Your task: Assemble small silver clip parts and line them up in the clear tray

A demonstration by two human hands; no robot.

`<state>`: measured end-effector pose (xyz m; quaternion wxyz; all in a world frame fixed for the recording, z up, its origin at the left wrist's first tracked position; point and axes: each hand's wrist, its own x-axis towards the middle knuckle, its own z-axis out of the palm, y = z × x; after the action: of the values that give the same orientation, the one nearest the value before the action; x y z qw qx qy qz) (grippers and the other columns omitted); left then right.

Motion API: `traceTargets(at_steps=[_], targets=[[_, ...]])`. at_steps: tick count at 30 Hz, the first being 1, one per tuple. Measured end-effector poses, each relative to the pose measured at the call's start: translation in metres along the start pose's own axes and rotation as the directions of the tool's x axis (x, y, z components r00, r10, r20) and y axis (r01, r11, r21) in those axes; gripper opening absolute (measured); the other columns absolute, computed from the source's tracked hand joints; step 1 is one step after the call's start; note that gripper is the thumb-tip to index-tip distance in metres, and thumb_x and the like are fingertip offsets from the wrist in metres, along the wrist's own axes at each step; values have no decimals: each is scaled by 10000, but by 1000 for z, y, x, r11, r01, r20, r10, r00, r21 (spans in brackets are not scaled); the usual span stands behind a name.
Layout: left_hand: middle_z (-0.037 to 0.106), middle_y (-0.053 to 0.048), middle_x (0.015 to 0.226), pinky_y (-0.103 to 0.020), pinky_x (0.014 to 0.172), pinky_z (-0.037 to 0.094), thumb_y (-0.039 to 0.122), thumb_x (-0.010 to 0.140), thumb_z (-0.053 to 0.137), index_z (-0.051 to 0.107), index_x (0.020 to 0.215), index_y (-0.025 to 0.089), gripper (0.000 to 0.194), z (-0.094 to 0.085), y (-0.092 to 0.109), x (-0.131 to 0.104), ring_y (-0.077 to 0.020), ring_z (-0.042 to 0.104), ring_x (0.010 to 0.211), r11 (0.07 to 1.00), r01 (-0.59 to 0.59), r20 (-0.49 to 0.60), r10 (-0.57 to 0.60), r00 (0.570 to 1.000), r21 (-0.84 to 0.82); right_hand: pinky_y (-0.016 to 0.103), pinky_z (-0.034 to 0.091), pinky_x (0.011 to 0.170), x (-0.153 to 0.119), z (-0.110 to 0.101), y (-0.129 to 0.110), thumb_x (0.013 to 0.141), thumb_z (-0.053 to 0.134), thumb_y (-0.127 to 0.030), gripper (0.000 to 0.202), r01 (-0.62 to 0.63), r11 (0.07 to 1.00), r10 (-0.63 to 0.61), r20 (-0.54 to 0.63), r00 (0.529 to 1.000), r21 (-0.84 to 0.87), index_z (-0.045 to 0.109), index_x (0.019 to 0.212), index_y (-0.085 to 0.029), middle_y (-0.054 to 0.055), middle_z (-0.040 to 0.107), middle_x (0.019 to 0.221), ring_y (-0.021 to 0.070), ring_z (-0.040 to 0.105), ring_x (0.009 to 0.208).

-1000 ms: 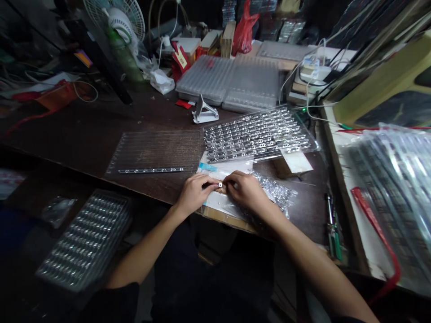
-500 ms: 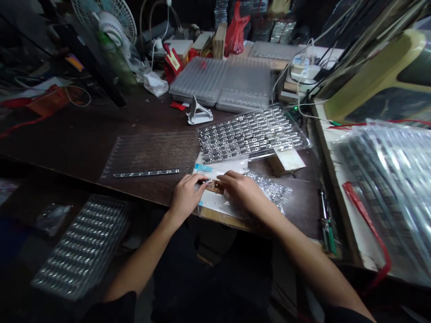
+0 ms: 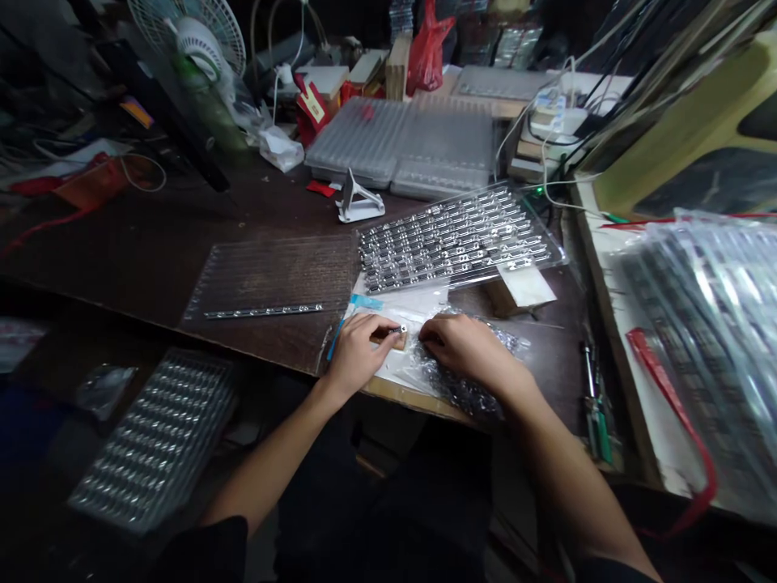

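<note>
You've got a small metal part (image 3: 399, 329) pinched in your left hand (image 3: 364, 344), right over a little wooden block (image 3: 401, 342). Your right hand (image 3: 464, 344) is curled by the bag of shiny bits (image 3: 464, 393), can't tell if it's gripping anything. Past them sits a loaded tray (image 3: 449, 239), with a clear tray (image 3: 273, 271) beside it on the left.

1. Dressed in dark, near-black clothing (image 3: 382, 518) across the lap, too dim to tell shirt from trousers.
2. Covered to about the elbow by a plain, dark left sleeve (image 3: 206, 552).
3. Matched opposite by a dark right sleeve (image 3: 610, 571), visible only along the bottom edge.
4. Bare below both cuffs, through left hand (image 3: 356, 350) and right hand (image 3: 467, 348).
</note>
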<state>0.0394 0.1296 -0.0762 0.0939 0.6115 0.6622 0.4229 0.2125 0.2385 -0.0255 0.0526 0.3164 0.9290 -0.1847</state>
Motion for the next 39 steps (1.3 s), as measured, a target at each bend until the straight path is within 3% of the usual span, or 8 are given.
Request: traceTargets(at_steps=[7, 11, 15, 19, 24, 30, 35, 39], targets=[[732, -24, 922, -359, 845, 472, 190, 842, 709, 688, 876, 197, 40, 3, -1, -1, -209, 652, 903, 1000, -2, 24, 1, 1000, 21, 261, 386, 644, 3, 0, 2, 816, 601, -150, 201, 6, 998, -4, -33, 999, 59, 730, 960, -201, 58, 727, 964, 208, 658, 820], [727, -27, 920, -369, 851, 464, 188, 848, 705, 681, 868, 193, 31, 4, -4, -1, -219, 643, 911, 999, -4, 45, 2, 999, 39, 238, 426, 697, 5, 1, 8, 830, 596, -113, 155, 144, 954, -96, -191, 977, 261, 706, 933, -149, 62, 703, 920, 157, 629, 783], [720, -36, 928, -354, 834, 480, 165, 860, 685, 685, 919, 193, 66, 5, -2, -2, -216, 640, 926, 1000, 17, 41, -17, 999, 17, 253, 457, 747, 11, 8, 8, 885, 554, -124, 146, 243, 916, -135, -326, 936, 319, 695, 918, -145, 75, 698, 930, 165, 635, 816], [723, -43, 964, -336, 869, 504, 152, 910, 610, 673, 941, 191, 81, -3, 1, -5, -199, 653, 956, 999, 7, -73, -11, 997, -47, 260, 470, 791, 19, 21, -3, 877, 504, -72, 203, 295, 884, -145, -386, 911, 364, 678, 951, -145, 77, 707, 953, 166, 646, 861], [730, -39, 990, -343, 911, 488, 199, 908, 622, 681, 947, 194, 71, -36, -13, -10, -195, 651, 969, 998, 28, -195, -18, 981, 50, 236, 468, 752, 25, 33, -20, 873, 520, -84, 155, 320, 860, -201, -313, 928, 397, 628, 969, -141, 58, 696, 922, 149, 633, 806], [731, -32, 1028, -364, 953, 443, 241, 903, 616, 701, 1003, 206, 136, -72, -49, -4, -211, 634, 1010, 962, 77, -193, -27, 981, 260, 320, 476, 842, 16, 32, -33, 967, 456, -137, 208, 374, 927, -363, -215, 907, 13, 630, 1079, -157, 108, 671, 1013, 217, 591, 958], [730, -29, 1001, -384, 990, 399, 254, 914, 592, 717, 964, 235, 137, -74, -62, 4, -219, 625, 1026, 933, 28, -99, 8, 995, 358, 309, 477, 862, 15, 32, -35, 962, 436, -103, 272, 372, 927, -358, -191, 914, 43, 648, 1121, -164, 109, 679, 1054, 210, 603, 986], [726, -36, 1031, -391, 1017, 379, 270, 919, 581, 712, 947, 227, 141, -70, -64, 8, -225, 606, 1083, 927, 2, -58, 21, 998, 374, 281, 471, 823, 19, 27, -23, 976, 483, -190, 246, 331, 932, -294, -224, 929, 149, 661, 1145, -168, 98, 681, 1109, 199, 628, 982]])
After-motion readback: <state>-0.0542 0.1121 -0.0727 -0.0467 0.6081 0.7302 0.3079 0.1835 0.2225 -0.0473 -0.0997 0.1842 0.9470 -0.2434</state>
